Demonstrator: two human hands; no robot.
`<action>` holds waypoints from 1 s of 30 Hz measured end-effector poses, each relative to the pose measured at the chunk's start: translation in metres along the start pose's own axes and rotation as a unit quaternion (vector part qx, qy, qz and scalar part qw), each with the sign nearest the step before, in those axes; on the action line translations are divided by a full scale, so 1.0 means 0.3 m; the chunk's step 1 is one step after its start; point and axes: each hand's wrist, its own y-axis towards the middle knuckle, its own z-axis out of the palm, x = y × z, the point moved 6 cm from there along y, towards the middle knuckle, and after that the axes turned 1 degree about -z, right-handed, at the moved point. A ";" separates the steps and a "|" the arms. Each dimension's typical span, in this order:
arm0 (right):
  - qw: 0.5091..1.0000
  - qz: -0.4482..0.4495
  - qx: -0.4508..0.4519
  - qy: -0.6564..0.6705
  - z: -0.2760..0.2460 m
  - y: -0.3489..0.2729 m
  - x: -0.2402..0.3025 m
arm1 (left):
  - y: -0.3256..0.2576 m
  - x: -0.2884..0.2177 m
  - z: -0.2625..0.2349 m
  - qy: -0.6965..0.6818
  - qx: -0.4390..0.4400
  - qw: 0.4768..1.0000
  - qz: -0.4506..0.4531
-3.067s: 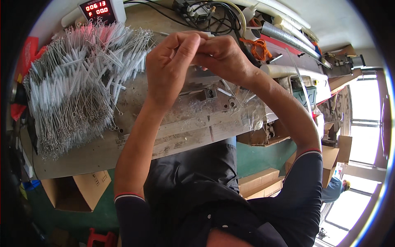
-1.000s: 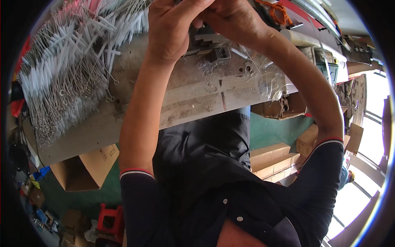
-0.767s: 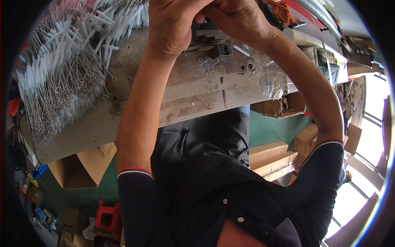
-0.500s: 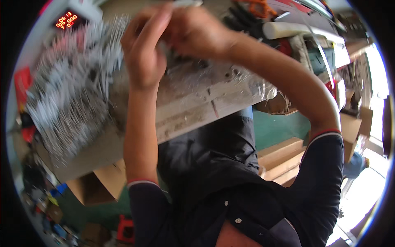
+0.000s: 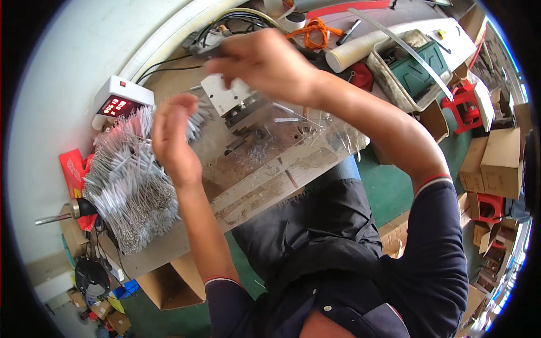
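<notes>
Hovering hands: both hands are raised above the workbench (image 5: 169, 248), and motion blur makes them soft.
Left hand: the left hand (image 5: 172, 135) is up beside the heap of thin white-sleeved wires (image 5: 129, 180); its fingers are curled, but whether they pinch a wire cannot be told.
Right hand: the right hand (image 5: 265, 62) hangs over the small metal fixture (image 5: 242, 110), with fingers bent downward; a grip on anything cannot be confirmed because of the blur.
Wires: the big heap lies on the left part of the bench, just left of and below the left hand; a few loose pieces lie near the fixture, under the right forearm.
Fixture: it stands on a worn metal plate, between the two hands and a little lower than them.
Counter box: a white box with red digits (image 5: 121, 101) sits behind the wire heap.
Grey tray: the grey plastic tray (image 5: 394, 56) at the far right of the bench holds a green box.
Cartons: an open cardboard box (image 5: 169, 284) stands below the bench edge; its inside is in shadow.
</notes>
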 end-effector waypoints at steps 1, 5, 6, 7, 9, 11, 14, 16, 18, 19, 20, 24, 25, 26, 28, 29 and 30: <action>0.998 0.034 -0.036 0.031 -0.040 -0.041 -0.039 | -0.022 0.044 -0.014 0.109 0.014 0.992 -0.055; 0.957 0.178 -0.108 0.201 -0.100 -0.225 -0.183 | -0.079 0.107 0.006 0.201 0.041 0.978 -0.048; 0.950 0.190 -0.127 0.213 -0.116 -0.279 -0.216 | -0.083 0.107 0.048 0.290 0.070 0.954 0.014; 0.946 0.205 -0.141 0.207 -0.118 -0.320 -0.230 | -0.091 0.091 0.073 0.382 0.095 0.916 0.074; 0.928 0.238 -0.163 0.234 -0.103 -0.395 -0.294 | -0.095 0.096 0.095 0.391 0.109 0.909 0.094; 0.919 0.247 -0.180 0.250 -0.069 -0.437 -0.329 | -0.104 0.094 0.119 0.444 0.133 0.876 0.135; 0.908 0.241 -0.208 0.274 -0.036 -0.455 -0.361 | -0.114 0.109 0.116 0.454 0.138 0.869 0.140; 0.905 0.220 -0.224 0.288 -0.032 -0.450 -0.361 | -0.114 0.113 0.125 0.452 0.138 0.869 0.144; 0.901 0.214 -0.237 0.295 -0.023 -0.439 -0.363 | -0.105 0.114 0.126 0.459 0.133 0.868 0.132; 0.897 0.207 -0.251 0.300 -0.024 -0.436 -0.363 | -0.100 0.119 0.126 0.460 0.133 0.868 0.131; 0.897 0.207 -0.250 0.301 -0.022 -0.432 -0.361 | -0.095 0.122 0.125 0.459 0.132 0.869 0.131; 0.886 0.189 -0.274 0.322 -0.025 -0.440 -0.354 | -0.091 0.130 0.121 0.460 0.130 0.867 0.140; 0.885 0.189 -0.279 0.322 -0.027 -0.448 -0.354 | -0.093 0.135 0.120 0.459 0.129 0.868 0.140; 0.885 0.189 -0.278 0.321 -0.028 -0.458 -0.350 | -0.096 0.139 0.116 0.455 0.125 0.870 0.141; 0.880 0.203 -0.265 0.338 -0.024 -0.480 -0.345 | -0.101 0.142 0.110 0.452 0.119 0.873 0.142; 0.881 0.203 -0.264 0.337 -0.026 -0.491 -0.344 | -0.105 0.139 0.112 0.452 0.124 0.871 0.147; 0.879 0.209 -0.266 0.336 -0.026 -0.504 -0.349 | -0.107 0.139 0.114 0.453 0.128 0.869 0.152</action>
